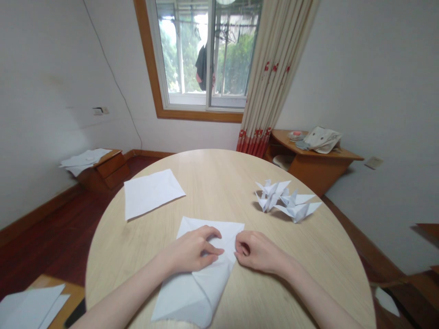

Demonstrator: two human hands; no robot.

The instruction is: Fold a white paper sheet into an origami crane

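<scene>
A partly folded white paper sheet (206, 274) lies on the round wooden table (219, 183) right in front of me. My left hand (192, 251) rests on its middle, fingers bent and pressed down onto a fold. My right hand (255, 250) is curled at the sheet's right corner, pinching the paper edge. A flat unfolded white sheet (151, 192) lies to the far left on the table. Folded white paper cranes (286, 200) sit in a small cluster at the right.
A low wooden cabinet (106, 169) with papers stands at the left wall. A corner shelf (315, 160) holding a bag is at the right, beside a curtain (270, 82) and window. More white sheets (30, 306) lie at bottom left.
</scene>
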